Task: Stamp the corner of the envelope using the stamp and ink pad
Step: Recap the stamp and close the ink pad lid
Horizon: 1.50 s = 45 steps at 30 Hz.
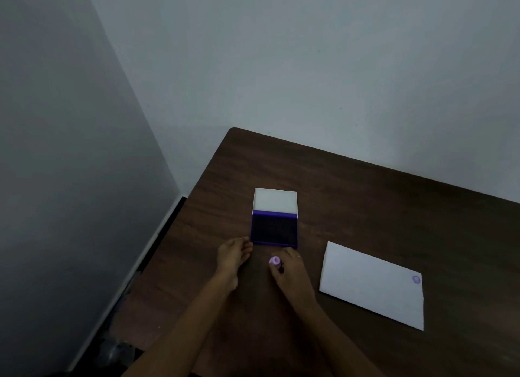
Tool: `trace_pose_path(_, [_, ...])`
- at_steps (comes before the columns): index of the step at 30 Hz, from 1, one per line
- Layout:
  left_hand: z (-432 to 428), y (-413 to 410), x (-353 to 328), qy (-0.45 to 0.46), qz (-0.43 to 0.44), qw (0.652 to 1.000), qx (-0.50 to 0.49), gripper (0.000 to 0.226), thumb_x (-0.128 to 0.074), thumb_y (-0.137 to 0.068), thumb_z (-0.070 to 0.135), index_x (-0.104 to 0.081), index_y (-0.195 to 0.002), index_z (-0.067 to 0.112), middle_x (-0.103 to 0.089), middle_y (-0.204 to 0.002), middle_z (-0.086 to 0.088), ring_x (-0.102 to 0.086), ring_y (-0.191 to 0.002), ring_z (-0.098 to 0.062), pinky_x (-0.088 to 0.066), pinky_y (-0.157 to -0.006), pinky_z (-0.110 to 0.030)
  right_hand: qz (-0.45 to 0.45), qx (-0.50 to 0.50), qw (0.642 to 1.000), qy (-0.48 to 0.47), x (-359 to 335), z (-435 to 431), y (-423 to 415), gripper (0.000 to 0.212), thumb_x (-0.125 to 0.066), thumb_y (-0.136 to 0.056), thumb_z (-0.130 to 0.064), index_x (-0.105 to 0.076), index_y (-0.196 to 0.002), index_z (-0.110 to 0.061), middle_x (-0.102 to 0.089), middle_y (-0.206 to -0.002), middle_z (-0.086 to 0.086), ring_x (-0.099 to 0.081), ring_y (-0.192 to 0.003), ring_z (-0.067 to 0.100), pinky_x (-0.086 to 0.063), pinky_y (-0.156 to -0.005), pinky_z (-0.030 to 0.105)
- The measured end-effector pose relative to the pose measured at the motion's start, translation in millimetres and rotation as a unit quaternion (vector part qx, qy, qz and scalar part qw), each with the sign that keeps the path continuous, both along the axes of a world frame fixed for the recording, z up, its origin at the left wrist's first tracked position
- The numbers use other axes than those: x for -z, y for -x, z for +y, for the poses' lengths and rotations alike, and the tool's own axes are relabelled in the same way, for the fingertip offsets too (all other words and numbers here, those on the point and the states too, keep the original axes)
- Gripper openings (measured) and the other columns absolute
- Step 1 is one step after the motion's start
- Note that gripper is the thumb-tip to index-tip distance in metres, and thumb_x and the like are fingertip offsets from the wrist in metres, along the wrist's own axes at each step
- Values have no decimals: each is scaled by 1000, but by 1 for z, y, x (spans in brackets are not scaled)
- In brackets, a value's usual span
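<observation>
My right hand [291, 268] has its fingers closed on the stamp [275, 261] just near the open ink pad [273, 232], my left hand's [235, 253] fingers are together by it, so inky smudges could reach the far-right envelope [371, 285].

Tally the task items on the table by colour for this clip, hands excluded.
Purple: 2, the open ink pad and the stamp held in the right hand
White: 1, the envelope, already marked at one corner
Total: 3
</observation>
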<state>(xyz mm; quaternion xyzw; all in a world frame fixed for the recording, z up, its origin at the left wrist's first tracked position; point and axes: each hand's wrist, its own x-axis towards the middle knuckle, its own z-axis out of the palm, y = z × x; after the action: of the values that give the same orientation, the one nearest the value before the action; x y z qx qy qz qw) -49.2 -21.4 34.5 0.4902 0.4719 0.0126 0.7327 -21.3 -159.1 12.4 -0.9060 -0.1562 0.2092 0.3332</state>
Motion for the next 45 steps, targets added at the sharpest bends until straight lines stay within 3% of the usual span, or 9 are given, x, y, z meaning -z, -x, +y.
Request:
trace_pose_path(7, [-3,-21,6,-74,-9,997,11,19,-42,-94,9,-60,-99,7,-62,-90,-6,-59,-82,-14,-49,-71,-24,59,59,992,-92,-5,-8,-11,45,-66,-79,-30,-51,-119,-17,-53,-121,2,-50,-111,15,-42,-99,36])
trace_pose_path(12, [3,-46,6,-175,-16,984,28,17,-41,-95,15,-56,-103,16,-59,-103,-7,-57,-92,-18,-47,-78,-31,23,183,969,-167,-19,-12,-57,17,-53,-89,-24,-57,-105,-21,-57,-104,-3,-56,-103,16,-47,-87,30])
trace_pose_path(15, [5,-65,4,-194,-16,980,35,29,-37,-97,28,-48,-120,15,-57,-111,-6,-56,-96,-18,-47,-82,-34,25,216,961,-170,-23,-8,-88,25,-47,-92,-23,-55,-114,-14,-59,-116,8,-55,-107,18,-43,-88,28])
trace_pose_path(19, [7,-88,5,-216,-14,974,66,37,-33,-98,33,-39,-131,18,-49,-132,-10,-48,-117,-25,-38,-83,-31,70,209,966,-136,-19,6,-118,44,-44,-94,-26,-37,-135,-12,-41,-142,11,-39,-129,23,-34,-105,39])
trace_pose_path(25, [10,-115,6,-244,-23,962,120,36,-33,-97,36,-39,-129,19,-51,-129,-13,-52,-111,-26,-46,-89,-38,89,155,977,-120,-8,29,-131,55,-43,-94,-26,-18,-142,-16,-26,-151,9,-26,-137,22,-27,-112,42])
trace_pose_path(29, [7,-125,7,-240,-23,962,129,38,-31,-98,35,-37,-131,17,-52,-126,-13,-50,-97,-16,-44,-78,-30,84,115,987,-75,-3,38,-129,58,-39,-95,-26,-9,-143,-16,-11,-155,7,-12,-141,21,-16,-117,42])
trace_pose_path(32, [4,-126,5,-232,-30,965,118,40,-33,-98,35,-37,-132,15,-52,-125,-14,-49,-94,-14,-41,-74,-27,96,123,984,-88,-4,38,-130,56,-39,-95,-27,-10,-143,-17,-17,-154,9,-21,-139,23,-23,-114,42])
trace_pose_path(38, [14,-121,-7,-220,-42,969,101,37,-40,-96,34,-38,-130,19,-50,-123,-8,-46,-78,-5,-37,-59,-20,104,176,964,-169,-22,24,-137,49,-42,-95,-25,-24,-139,-18,-41,-141,11,-46,-122,23,-42,-88,29])
trace_pose_path(45, [16,-91,-34,-256,-73,956,124,34,-48,-93,15,-43,-127,18,-50,-131,-9,-49,-115,-23,-47,-95,-43,-3,166,967,-191,-43,9,-114,38,-47,-92,-16,-43,-130,-17,-47,-137,8,-45,-124,20,-41,-96,30])
